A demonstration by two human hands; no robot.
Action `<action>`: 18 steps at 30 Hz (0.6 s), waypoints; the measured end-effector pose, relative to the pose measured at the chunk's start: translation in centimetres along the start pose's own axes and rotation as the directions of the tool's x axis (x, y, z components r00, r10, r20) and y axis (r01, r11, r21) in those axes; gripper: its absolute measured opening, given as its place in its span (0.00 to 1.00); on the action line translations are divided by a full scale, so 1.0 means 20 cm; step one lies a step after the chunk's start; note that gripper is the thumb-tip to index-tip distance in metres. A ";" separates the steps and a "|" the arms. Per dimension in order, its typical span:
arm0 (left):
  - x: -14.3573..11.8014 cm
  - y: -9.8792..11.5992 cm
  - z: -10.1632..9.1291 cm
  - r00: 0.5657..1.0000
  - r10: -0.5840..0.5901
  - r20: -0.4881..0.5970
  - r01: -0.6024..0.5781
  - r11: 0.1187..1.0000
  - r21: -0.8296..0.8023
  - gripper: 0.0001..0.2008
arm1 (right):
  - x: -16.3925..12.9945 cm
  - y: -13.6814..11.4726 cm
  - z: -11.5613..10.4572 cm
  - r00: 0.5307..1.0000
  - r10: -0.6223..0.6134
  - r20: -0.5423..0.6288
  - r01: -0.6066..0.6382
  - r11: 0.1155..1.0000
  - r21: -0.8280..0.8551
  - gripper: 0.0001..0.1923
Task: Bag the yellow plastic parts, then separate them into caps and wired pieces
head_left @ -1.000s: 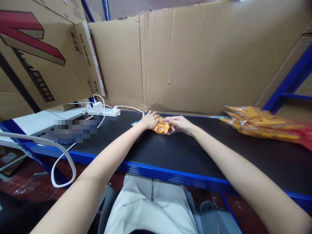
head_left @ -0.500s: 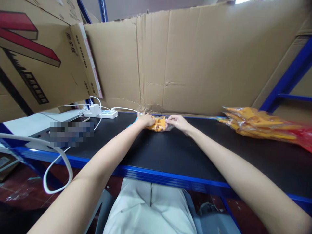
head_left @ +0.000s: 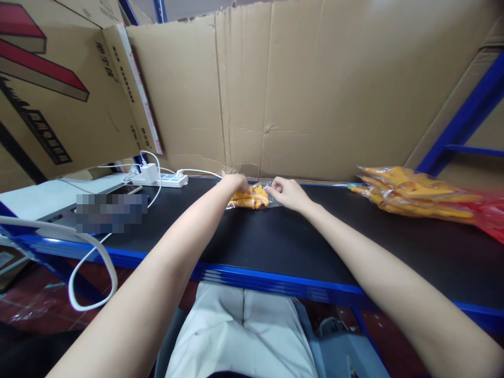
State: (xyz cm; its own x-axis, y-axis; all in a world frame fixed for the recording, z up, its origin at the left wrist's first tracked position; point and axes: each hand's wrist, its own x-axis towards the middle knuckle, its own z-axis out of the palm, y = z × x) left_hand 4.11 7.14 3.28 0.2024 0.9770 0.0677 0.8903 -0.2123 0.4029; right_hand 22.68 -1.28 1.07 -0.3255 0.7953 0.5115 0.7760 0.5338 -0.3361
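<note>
A clear plastic bag (head_left: 276, 201) with orange-yellow pieces (head_left: 254, 197) inside lies on the black tabletop, near the cardboard at the back. My left hand (head_left: 236, 182) is over the bag's left end, bent down at the wrist. Its fingers are mostly hidden behind the hand and the pieces. At the opposite end, my right hand (head_left: 290, 193) has its fingers curled, with thumb and forefinger pinching the bag's right edge. The exact kind of the orange-yellow pieces is too small to tell.
More bagged orange-yellow pieces (head_left: 409, 191) lie at right beside red plastic (head_left: 490, 210). A white power strip (head_left: 169, 180) with cables and a phone (head_left: 128, 189) are at left. Cardboard (head_left: 334, 94) walls the back. A blue rail (head_left: 275, 278) edges the black tabletop (head_left: 275, 241).
My left hand has turned downward and its fingers are now more hidden. The pieces in the bag have shifted. My right hand stays at the bag's right edge, its fingers more curled.
</note>
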 end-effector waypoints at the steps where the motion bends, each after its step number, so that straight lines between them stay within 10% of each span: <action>1: -0.01 0.02 -0.01 0.999 -0.043 0.024 0.041 0.995 0.091 0.17 | 0.00 0.01 -0.01 1.000 0.025 0.016 -0.024 0.998 -0.051 0.13; 5: -0.08 0.07 -0.06 0.988 -0.147 0.045 0.122 0.929 0.350 0.22 | 0.00 0.09 -0.05 0.973 0.056 0.223 -0.059 0.998 0.005 0.14; 12: -0.14 -0.05 -0.05 0.994 -0.025 0.104 -0.012 0.940 0.342 0.24 | 0.01 0.14 -0.08 0.907 0.075 0.414 -0.216 0.928 0.303 0.17; 18: -0.18 -0.14 -0.02 0.999 0.005 -0.044 0.009 0.950 0.311 0.20 | 0.01 0.16 -0.06 0.942 0.282 0.181 -0.283 0.959 -0.019 0.08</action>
State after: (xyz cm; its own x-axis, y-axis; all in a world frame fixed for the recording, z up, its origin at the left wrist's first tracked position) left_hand 0.63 4.27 2.29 0.1887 0.9759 0.1096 0.9748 -0.1997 0.0998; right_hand 25.69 0.30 0.98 -0.1858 0.9518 0.2440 0.8464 0.2812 -0.4523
